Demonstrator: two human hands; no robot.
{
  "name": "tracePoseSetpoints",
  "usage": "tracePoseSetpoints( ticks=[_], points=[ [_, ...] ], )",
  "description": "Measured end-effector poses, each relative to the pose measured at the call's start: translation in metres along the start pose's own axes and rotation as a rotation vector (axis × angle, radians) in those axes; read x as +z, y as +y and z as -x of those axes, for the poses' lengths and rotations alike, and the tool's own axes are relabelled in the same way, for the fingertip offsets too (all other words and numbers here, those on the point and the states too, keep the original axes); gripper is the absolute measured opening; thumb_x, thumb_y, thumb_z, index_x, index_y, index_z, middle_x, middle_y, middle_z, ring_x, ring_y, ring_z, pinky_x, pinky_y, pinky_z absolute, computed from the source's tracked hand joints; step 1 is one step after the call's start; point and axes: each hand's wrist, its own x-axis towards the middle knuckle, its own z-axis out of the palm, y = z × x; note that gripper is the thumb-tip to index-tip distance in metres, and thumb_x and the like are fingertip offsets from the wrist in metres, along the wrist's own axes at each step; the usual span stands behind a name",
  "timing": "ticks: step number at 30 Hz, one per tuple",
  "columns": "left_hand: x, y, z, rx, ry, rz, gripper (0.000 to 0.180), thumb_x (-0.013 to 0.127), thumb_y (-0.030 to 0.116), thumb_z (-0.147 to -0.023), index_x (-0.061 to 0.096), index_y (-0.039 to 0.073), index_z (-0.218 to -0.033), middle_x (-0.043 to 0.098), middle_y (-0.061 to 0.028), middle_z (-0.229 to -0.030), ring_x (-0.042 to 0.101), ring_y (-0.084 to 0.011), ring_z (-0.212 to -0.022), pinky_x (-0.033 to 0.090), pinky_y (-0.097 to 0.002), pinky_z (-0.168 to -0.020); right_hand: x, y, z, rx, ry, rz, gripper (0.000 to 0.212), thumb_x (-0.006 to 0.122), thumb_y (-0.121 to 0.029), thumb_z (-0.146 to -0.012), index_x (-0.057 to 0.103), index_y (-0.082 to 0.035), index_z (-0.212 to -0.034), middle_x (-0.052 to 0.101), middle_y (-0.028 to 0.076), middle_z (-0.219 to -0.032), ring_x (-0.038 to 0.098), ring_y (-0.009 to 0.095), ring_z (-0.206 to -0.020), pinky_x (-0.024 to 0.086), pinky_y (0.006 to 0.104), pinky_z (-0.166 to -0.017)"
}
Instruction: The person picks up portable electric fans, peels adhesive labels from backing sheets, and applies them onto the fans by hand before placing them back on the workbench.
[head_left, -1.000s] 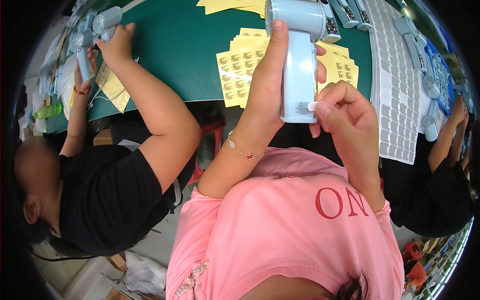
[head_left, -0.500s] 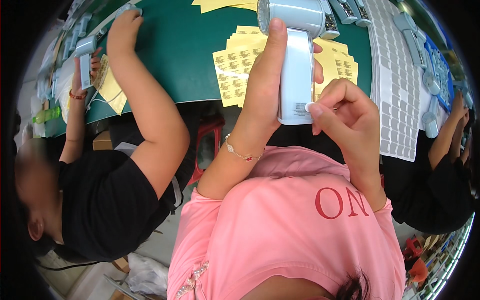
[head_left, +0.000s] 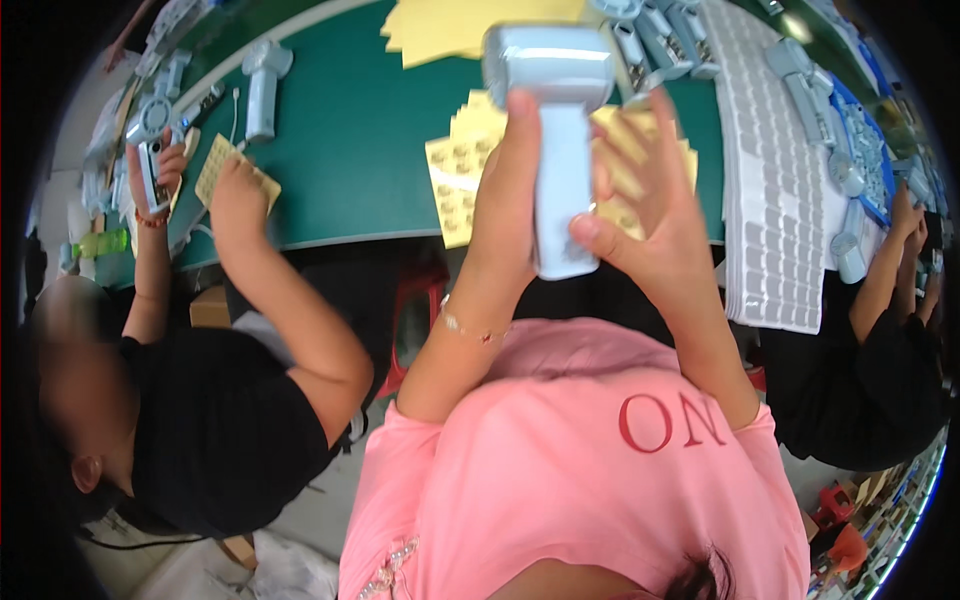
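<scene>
A light-blue handheld fan [head_left: 566, 185] with a thick cylindrical head stands upright before me. My left hand [head_left: 508, 185] is closed around its handle from the left, the thumb lying just under the head. At the handle's right side is my right hand [head_left: 665, 210], its fingers stretched upward and smeared by motion. Its thumb lies against or just in front of the handle's lower part; contact is hard to tell. Behind the hands, yellow sheets of printed labels [head_left: 458, 190] lie fanned out on the green table [head_left: 350, 150].
More yellow sheets [head_left: 450, 25] lie farther back. Several fans with exposed innards [head_left: 665, 40] are at the back right, beside a stack of white sheets with grey cells [head_left: 775, 210]. A blue tray [head_left: 868, 150] is beyond. On the left, a co-worker holds a fan [head_left: 152, 165] and a label sheet [head_left: 212, 170].
My right hand has gone from a pinch at the handle's bottom to spread fingers. The fan has shifted slightly left and down. The co-worker's right hand has come back to a label sheet.
</scene>
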Motion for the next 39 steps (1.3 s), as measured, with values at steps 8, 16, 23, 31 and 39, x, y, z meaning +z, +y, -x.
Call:
tracePoseSetpoints(
  ticks=[8,16,23,31,39],
  points=[
    [-0.068,0.040,-0.004,0.242,0.483,-0.778,0.047,0.055,0.048,-0.083,0.059,0.002,-0.091,0.062,-0.0085,-0.072,0.058,-0.0155,-0.062,0.045,-0.0272,-0.059,-0.097,-0.038,-0.121,-0.164,0.207,0.407,0.080,0.065,-0.022,-0.078,0.016,-0.001,-0.139,0.054,0.016,-0.117,0.057,0.022,-0.101,0.045,0.0284,-0.081],
    [-0.089,0.042,-0.037,0.211,0.895,-1.991,0.049,0.074,0.041,-0.062,0.058,0.004,-0.091,0.061,-0.0104,-0.077,0.053,-0.0275,-0.076,0.046,-0.0370,-0.060,-0.213,0.055,-0.391,-0.321,0.211,1.258,0.103,0.070,-0.046,-0.067,0.012,0.003,-0.137,0.051,0.028,-0.115,0.054,0.038,-0.104,0.044,0.0378,-0.088],
    [-0.086,0.033,-0.025,0.177,0.818,-1.990,0.070,0.077,0.032,-0.060,0.048,0.004,-0.117,0.051,-0.0115,-0.112,0.049,-0.0269,-0.092,0.039,-0.0371,-0.075,-0.186,0.080,-0.436,-0.238,0.174,1.356,0.085,0.076,-0.019,-0.064,0.028,0.003,-0.131,0.054,0.027,-0.111,0.056,0.038,-0.100,0.046,0.0387,-0.087],
    [-0.036,0.027,-0.011,0.443,0.233,-1.117,0.032,0.061,0.017,-0.080,0.056,0.000,-0.107,0.059,-0.0105,-0.104,0.054,-0.0232,-0.093,0.043,-0.0323,-0.080,-0.178,-0.057,-0.210,0.067,0.144,0.315,0.078,0.070,-0.019,-0.074,0.026,-0.002,-0.136,0.058,0.015,-0.094,0.062,0.018,-0.075,0.054,0.0270,-0.070],
    [-0.013,-0.020,-0.006,0.040,-0.329,0.030,0.092,0.047,0.066,-0.076,0.028,-0.005,-0.132,0.050,-0.0201,-0.119,0.054,-0.0206,-0.102,0.046,-0.0285,-0.079,-0.053,-0.026,0.011,0.273,-0.029,-0.339,0.089,0.069,-0.003,-0.073,0.012,-0.005,-0.140,0.062,0.020,-0.095,0.062,0.019,-0.086,0.050,0.0261,-0.073]
  ],
)
